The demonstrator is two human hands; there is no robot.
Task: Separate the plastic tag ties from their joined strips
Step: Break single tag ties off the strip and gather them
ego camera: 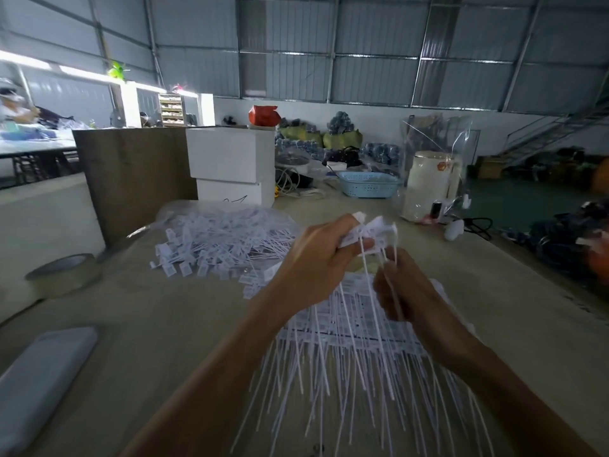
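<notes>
My left hand [316, 258] grips a bunch of white plastic tag ties [369, 232] by their flat heads, raised above the table. Their thin tails hang down toward my right hand [405, 288], whose fingers pinch a few of those tails just below. Under both hands lie joined strips of white ties [346, 351], their long tails fanning toward me. A heap of separated ties [217, 245] rests on clear plastic at the centre left of the table.
A tape roll [62, 275] sits at the left, a grey flat object [36, 384] at the near left. A brown board [138, 179] and white boxes [230, 166] stand behind the heap. Further back are a blue basket [369, 184] and a white kettle [431, 189].
</notes>
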